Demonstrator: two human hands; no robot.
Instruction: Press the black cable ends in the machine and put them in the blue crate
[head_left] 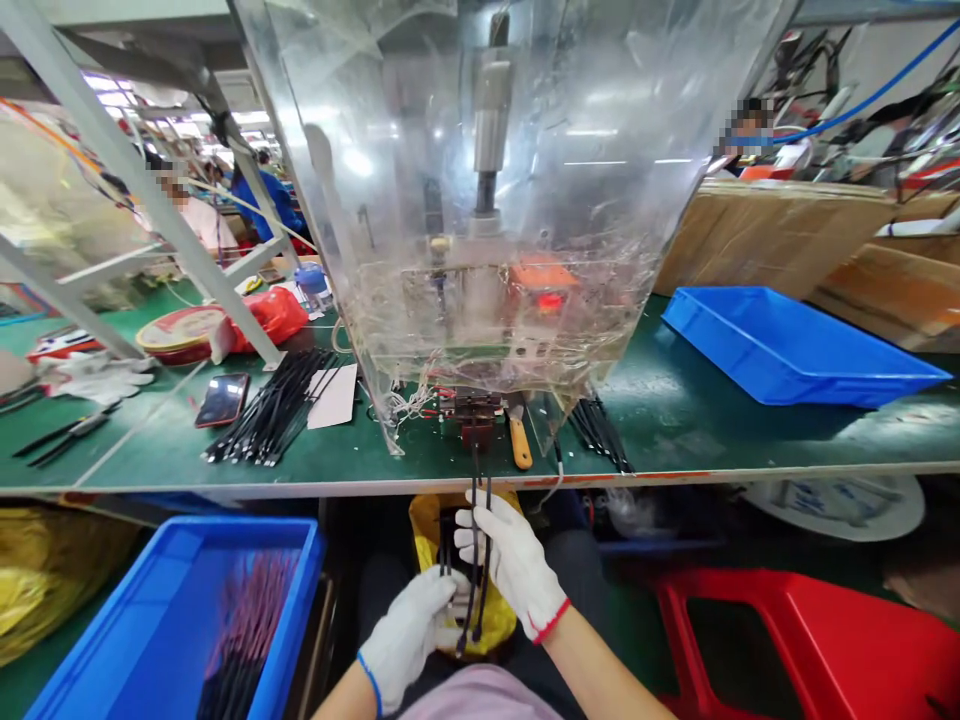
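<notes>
Both of my hands wear white knitted gloves and are in front of the bench edge. My right hand [517, 555] is closed around two thin black cables [484, 590], whose lower ends hang down. One of them rises toward the dark clamp fixture [474, 408] at the foot of the machine. Lower and to the left, my left hand [412, 625] grips more short black cables [444, 550], which stand up out of its fingers; how many is hidden. Behind the hands is a yellow bag [426, 530]. A wooden-handled tool [519, 440] lies right of the fixture.
A clear plastic shield [405, 300] surrounds the press. Black cable bundles lie left [281, 410] and right [600, 430], near a phone [223, 398]. Blue bins stand on the bench [795, 345] and lower left [172, 560]. A red stool [847, 630] is lower right.
</notes>
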